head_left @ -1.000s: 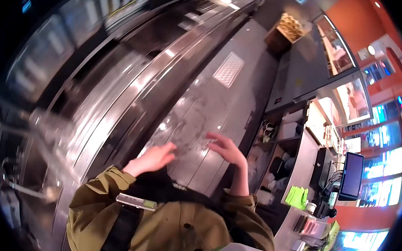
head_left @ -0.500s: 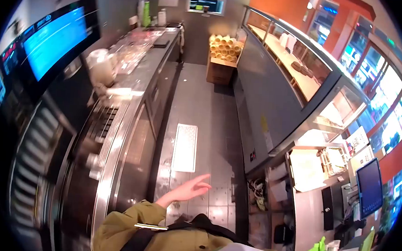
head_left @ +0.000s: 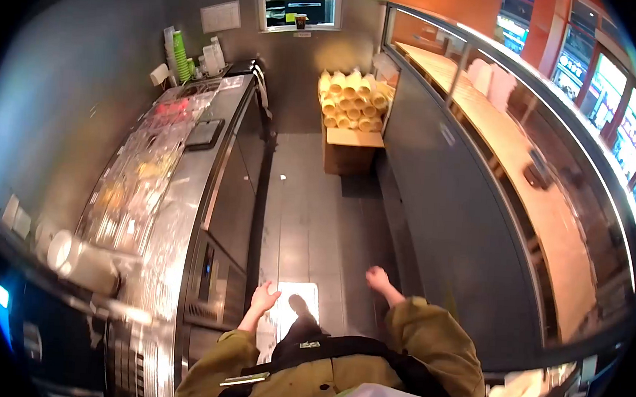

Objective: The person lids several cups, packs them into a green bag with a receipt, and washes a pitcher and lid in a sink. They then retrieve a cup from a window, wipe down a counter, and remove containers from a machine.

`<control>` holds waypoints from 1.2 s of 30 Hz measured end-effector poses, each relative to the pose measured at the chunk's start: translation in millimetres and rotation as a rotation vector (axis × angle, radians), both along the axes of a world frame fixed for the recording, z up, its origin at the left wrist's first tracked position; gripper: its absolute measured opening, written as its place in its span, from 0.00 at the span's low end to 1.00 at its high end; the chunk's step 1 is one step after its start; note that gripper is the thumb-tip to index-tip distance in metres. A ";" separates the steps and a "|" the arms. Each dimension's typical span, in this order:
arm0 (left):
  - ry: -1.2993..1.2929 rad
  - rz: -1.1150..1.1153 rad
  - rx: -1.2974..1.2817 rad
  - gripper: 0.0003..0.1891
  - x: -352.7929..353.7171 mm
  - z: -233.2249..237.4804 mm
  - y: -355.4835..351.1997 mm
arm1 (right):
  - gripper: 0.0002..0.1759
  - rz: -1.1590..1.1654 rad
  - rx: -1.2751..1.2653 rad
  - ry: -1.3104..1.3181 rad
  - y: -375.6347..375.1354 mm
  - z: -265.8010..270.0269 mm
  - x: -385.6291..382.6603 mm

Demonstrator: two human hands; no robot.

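My left hand (head_left: 262, 298) hangs low over the floor mat's left side, its thumb and fingers apart and nothing in it. Farther right, my right hand (head_left: 378, 278) swings ahead of its sleeve, fingers curled in with no object showing. Neither hand touches anything. Below them a white mat (head_left: 304, 299) lies on the floor, with my shoe (head_left: 301, 306) on it. A cardboard box (head_left: 348, 157) stands at the far end of the aisle, piled with pale rolled or cup-like pieces (head_left: 349, 102).
A steel counter (head_left: 188, 176) with clear-covered trays (head_left: 141, 180) runs along the left, holding a white container (head_left: 74, 256), a black flat device (head_left: 205, 133) and stacked green cups (head_left: 181, 55). A dark partition (head_left: 450, 185) with a glass-fronted wooden shelf (head_left: 503, 144) borders the right. Grey floor tiles (head_left: 295, 219) lie between.
My view has moved forward along the aisle, so the box and counter trays look nearer. My right hand has come into view. The blue screen and the right-hand monitor have left view.
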State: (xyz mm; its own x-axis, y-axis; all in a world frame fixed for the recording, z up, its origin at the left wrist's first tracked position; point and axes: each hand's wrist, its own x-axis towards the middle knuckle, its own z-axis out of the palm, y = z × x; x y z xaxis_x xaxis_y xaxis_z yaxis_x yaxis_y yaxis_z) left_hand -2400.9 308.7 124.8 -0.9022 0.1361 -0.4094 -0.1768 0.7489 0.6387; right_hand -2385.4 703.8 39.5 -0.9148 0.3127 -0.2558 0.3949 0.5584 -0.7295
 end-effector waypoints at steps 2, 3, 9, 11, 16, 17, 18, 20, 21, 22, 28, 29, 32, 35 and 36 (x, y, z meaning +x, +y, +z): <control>0.087 0.203 0.224 0.40 -101.8 -38.8 -3.1 | 0.18 -0.009 0.096 0.080 -11.0 47.1 -140.4; 0.147 0.140 0.191 0.42 -150.1 -13.4 9.0 | 0.14 -0.008 0.171 0.289 -12.5 41.3 -204.2; 0.099 0.027 0.588 0.38 -463.9 117.3 129.2 | 0.16 0.147 -0.284 -0.104 15.8 5.1 -376.0; 0.107 -0.110 0.673 0.36 -552.4 146.3 165.9 | 0.18 0.018 -0.427 -0.262 30.0 51.0 -394.7; 0.220 -0.158 0.786 0.32 -791.2 125.7 227.8 | 0.19 0.006 -0.361 0.156 97.4 82.3 -583.4; 0.200 -0.098 0.844 0.31 -833.8 139.4 235.7 | 0.19 -0.002 -0.386 0.158 110.0 98.7 -639.1; 0.294 -0.097 0.930 0.30 -885.5 142.4 242.7 | 0.18 0.083 -0.310 0.232 114.2 133.5 -691.6; 0.366 0.026 0.979 0.26 -975.7 184.4 249.4 | 0.19 -0.006 -0.496 0.358 112.6 178.5 -790.5; 0.361 0.043 1.054 0.25 -1015.5 213.8 246.7 | 0.22 0.017 -0.590 0.384 108.7 199.3 -836.2; 0.530 0.000 1.033 0.25 -1069.3 226.6 243.0 | 0.22 0.084 -0.591 0.433 104.4 214.5 -883.5; 0.809 0.012 0.989 0.36 -1346.3 305.1 242.2 | 0.26 0.274 -0.403 0.575 69.9 288.7 -1145.1; 0.863 -0.009 0.981 0.43 -1404.8 305.0 251.9 | 0.26 0.241 -0.486 0.621 62.2 272.8 -1176.1; 0.981 -0.067 0.835 0.57 -1490.9 335.4 293.0 | 0.27 0.134 -0.680 0.607 49.8 276.5 -1243.3; 0.994 -0.113 0.883 0.63 -1550.7 340.1 332.5 | 0.26 0.022 -0.706 0.526 56.7 256.0 -1267.7; 0.987 -0.130 0.841 0.64 -1560.6 338.6 342.4 | 0.25 -0.032 -0.735 0.496 61.2 250.1 -1263.2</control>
